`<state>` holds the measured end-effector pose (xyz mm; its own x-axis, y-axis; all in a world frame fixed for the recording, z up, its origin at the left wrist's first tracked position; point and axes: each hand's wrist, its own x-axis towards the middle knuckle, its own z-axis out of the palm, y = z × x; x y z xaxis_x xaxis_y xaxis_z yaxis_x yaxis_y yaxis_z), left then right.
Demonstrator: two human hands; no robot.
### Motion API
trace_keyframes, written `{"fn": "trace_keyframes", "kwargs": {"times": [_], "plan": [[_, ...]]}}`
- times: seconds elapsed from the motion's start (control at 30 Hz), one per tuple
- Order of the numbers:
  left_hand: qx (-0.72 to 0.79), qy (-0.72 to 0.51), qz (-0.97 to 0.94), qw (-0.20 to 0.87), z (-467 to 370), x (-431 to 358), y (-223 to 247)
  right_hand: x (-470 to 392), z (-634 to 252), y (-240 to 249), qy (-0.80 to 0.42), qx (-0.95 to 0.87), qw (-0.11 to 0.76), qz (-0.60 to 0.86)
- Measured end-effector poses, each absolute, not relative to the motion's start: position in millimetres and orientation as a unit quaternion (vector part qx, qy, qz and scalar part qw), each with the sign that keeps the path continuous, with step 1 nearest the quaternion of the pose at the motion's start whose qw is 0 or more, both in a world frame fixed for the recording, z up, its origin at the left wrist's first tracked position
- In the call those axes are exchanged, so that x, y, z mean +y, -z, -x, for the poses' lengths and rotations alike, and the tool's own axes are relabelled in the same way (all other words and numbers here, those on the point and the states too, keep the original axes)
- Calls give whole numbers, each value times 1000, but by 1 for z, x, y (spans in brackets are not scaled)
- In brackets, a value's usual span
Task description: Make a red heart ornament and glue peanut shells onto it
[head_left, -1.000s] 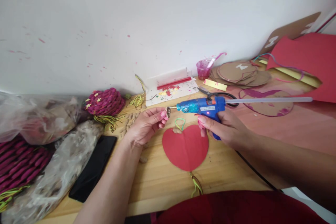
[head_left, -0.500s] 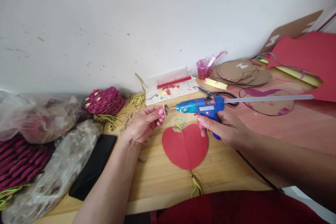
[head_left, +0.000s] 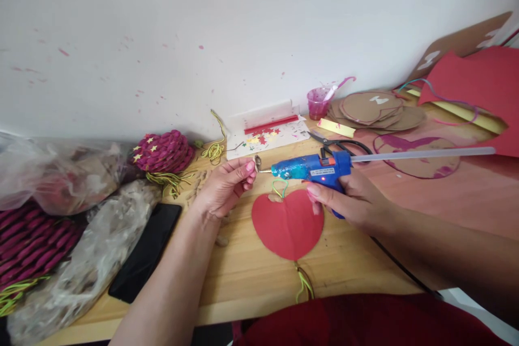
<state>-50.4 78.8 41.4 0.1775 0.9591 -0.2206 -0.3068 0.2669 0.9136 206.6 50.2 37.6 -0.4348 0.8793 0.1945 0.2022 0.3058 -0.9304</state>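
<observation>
Between thumb and fingers, my left hand (head_left: 229,184) pinches a peanut shell half (head_left: 258,163), its hollow side toward the nozzle. My right hand (head_left: 352,197) is wrapped round the handle of a blue glue gun (head_left: 312,167), whose metal tip is at the shell. A long clear glue stick (head_left: 425,154) juts from the gun's back. Under the two hands lies a red heart-shaped paper piece (head_left: 287,227). It has a green cord loop (head_left: 280,188) and one shell on its top edge, and a yellow-green tassel (head_left: 304,284) at its bottom point.
Loose peanut shells (head_left: 198,186) lie beside my left wrist. Left are a black phone (head_left: 146,251), plastic bags (head_left: 89,259) and a magenta shell-covered piece (head_left: 164,151). Behind the gun are scissors (head_left: 344,145), a pink-stained cup (head_left: 318,102) and cardboard discs (head_left: 371,108). Star sequins (head_left: 263,136) lie on paper.
The glue gun's tip has come into the hollow of the shell, which is tilted slightly differently. The whole view has shifted a little; both hands keep their holds.
</observation>
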Motion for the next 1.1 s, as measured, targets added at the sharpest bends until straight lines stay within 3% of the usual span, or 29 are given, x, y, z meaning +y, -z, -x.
{"fn": "trace_keyframes", "kwargs": {"times": [1.1], "plan": [[431,-473,-372,672,51,78,-44,53,-209,-34,-439,-725,371,379]]}}
